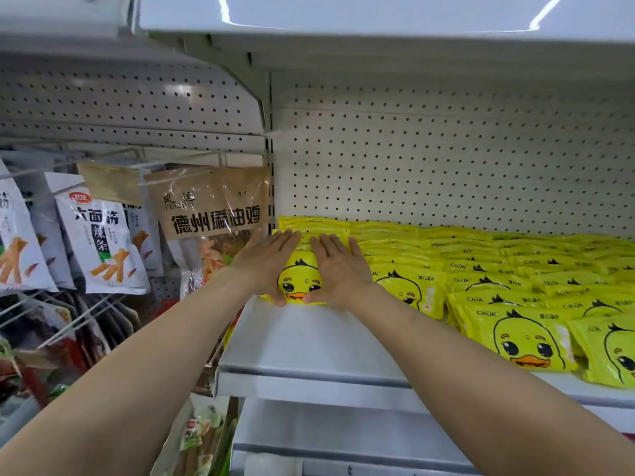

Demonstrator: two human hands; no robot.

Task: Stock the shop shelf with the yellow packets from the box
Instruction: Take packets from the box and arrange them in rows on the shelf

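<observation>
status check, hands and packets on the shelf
Left hand and right hand flat on front yellow packet, leftmost row. Shelf bare in front. Hanging snack bags just left, not blocking.

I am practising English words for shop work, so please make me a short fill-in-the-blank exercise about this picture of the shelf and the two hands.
1. Both hands, the left hand and the right hand, press on a yellow packet printed with a cartoon ____.
2. This packet lies at the ____ end of the row of packets on the white shelf.
3. The fingers of both hands are ____, not curled.
4. The brown bag hangs to the ____ of the shelf.

Missing words: duck; left; straight; left
</observation>
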